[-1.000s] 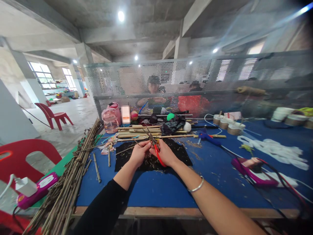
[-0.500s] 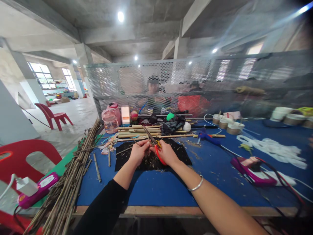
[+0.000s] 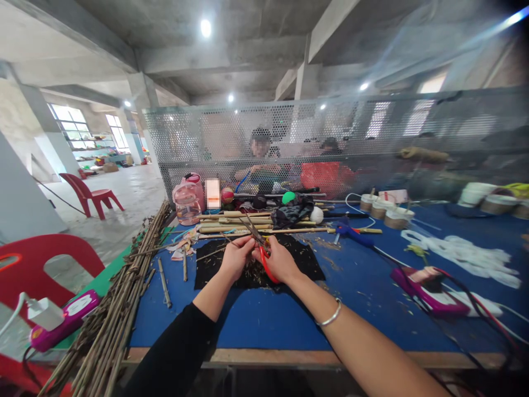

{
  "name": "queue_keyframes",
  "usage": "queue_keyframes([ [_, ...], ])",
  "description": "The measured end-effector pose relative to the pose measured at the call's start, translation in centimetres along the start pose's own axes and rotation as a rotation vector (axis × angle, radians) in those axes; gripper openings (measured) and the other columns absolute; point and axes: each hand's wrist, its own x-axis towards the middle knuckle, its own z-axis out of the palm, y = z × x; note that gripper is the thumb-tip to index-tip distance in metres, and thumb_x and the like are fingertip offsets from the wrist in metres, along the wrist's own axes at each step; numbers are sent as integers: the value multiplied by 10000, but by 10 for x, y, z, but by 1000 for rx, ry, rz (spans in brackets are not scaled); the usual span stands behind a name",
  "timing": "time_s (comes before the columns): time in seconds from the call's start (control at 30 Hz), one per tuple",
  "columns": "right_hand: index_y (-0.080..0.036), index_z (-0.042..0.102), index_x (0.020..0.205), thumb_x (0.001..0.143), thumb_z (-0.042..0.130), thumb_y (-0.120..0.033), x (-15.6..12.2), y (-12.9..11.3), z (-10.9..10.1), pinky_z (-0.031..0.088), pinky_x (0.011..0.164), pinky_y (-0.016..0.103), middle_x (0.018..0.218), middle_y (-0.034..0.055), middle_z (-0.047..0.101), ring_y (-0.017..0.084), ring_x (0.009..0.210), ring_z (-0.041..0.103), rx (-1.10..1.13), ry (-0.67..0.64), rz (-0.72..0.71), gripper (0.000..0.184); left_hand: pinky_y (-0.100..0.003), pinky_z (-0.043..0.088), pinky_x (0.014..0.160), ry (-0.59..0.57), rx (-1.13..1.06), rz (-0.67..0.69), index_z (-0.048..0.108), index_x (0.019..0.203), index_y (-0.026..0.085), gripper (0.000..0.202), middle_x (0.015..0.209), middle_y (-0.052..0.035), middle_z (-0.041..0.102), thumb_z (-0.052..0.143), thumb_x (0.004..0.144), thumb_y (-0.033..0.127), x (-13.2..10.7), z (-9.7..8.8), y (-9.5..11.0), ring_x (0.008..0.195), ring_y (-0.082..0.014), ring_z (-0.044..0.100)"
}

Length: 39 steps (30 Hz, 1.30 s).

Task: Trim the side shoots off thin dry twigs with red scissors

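Observation:
My right hand [image 3: 279, 259] is closed round red-handled scissors [image 3: 264, 258], whose blades point up and to the left. My left hand [image 3: 235, 257] is pinched on a thin twig [image 3: 225, 239] right beside the blades. Both hands hover over a black cloth [image 3: 306, 259] strewn with small cuttings, which lies on the blue table top [image 3: 264, 320]. A silver bangle sits on my right wrist. My left arm wears a black sleeve.
A long bundle of twigs [image 3: 119, 309] lies along the table's left edge. Cut sticks [image 3: 231, 223], a pink jug [image 3: 187, 203], tape rolls [image 3: 386, 212], white cord [image 3: 467, 251] and a pink tool [image 3: 430, 289] surround the cloth. People sit behind a perforated metal screen [image 3: 330, 138]. Red chairs stand on the left.
My hands have stayed over the black cloth, shifting only slightly around the twig and scissors. Nothing else has moved.

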Motion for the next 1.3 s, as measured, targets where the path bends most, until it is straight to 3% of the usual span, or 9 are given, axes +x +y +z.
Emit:
queue_keyframes([
  [0.37, -209, 441, 781, 749, 542, -507, 2, 9, 3, 338, 537, 213, 720, 41, 627, 153, 623, 575, 15, 0, 9, 316, -216, 438, 543, 117, 22, -17, 658, 860, 123, 376, 686, -22, 631, 753, 555, 321, 2, -1, 1, 562, -92, 546],
  [0.53, -216, 415, 736, 754, 523, -493, 4, 11, 3, 344, 536, 212, 669, 26, 602, 138, 581, 536, 38, 48, 17, 298, -146, 248, 385, 129, 49, 31, 599, 871, 143, 398, 534, 67, 427, 700, 611, 428, 2, -2, 4, 419, -25, 337],
  [0.67, -217, 409, 713, 758, 507, -490, 5, 13, 1, 342, 531, 211, 628, 7, 572, 129, 559, 495, 50, 90, 28, 293, -167, 77, 363, 35, 22, -65, 583, 957, 147, 570, 566, 63, 330, 475, 704, 647, 0, -5, 11, 398, -22, 181],
  [0.83, -215, 421, 710, 759, 507, -500, 6, 14, -1, 342, 531, 211, 624, 3, 572, 128, 558, 498, 67, 90, 50, 302, -179, 43, 373, -115, 4, -75, 561, 1065, 164, 752, 620, 39, 355, 322, 676, 761, -1, -8, 17, 421, -39, 193],
  [0.93, -211, 441, 735, 763, 514, -501, 5, 12, -1, 341, 539, 214, 651, 15, 597, 137, 581, 530, 49, 71, 65, 300, -171, 65, 372, -128, -14, -97, 578, 1037, 147, 667, 636, 26, 381, 332, 734, 688, 1, -9, 15, 432, -44, 226],
  [1.03, -206, 472, 820, 752, 544, -494, 3, 9, -1, 345, 554, 222, 714, 36, 627, 163, 643, 580, 2, 47, 91, 304, -161, 119, 372, -24, 1, -94, 609, 913, 120, 434, 605, 28, 383, 423, 774, 487, 5, -11, 10, 439, -46, 269],
  [1.13, -200, 479, 915, 733, 577, -489, 2, 6, 0, 365, 594, 236, 830, 58, 640, 189, 749, 609, -35, 26, 74, 355, -156, 242, 417, 49, 7, -28, 614, 840, 127, 252, 608, 28, 444, 547, 714, 335, 10, -12, 3, 485, -48, 363],
  [1.3, -188, 490, 976, 698, 614, -488, 0, 4, 3, 406, 694, 266, 954, 71, 609, 193, 853, 590, -70, 34, -13, 427, -170, 338, 509, 47, 50, 38, 630, 825, 129, 287, 633, 18, 549, 690, 616, 316, 11, -10, -4, 537, -56, 458],
])
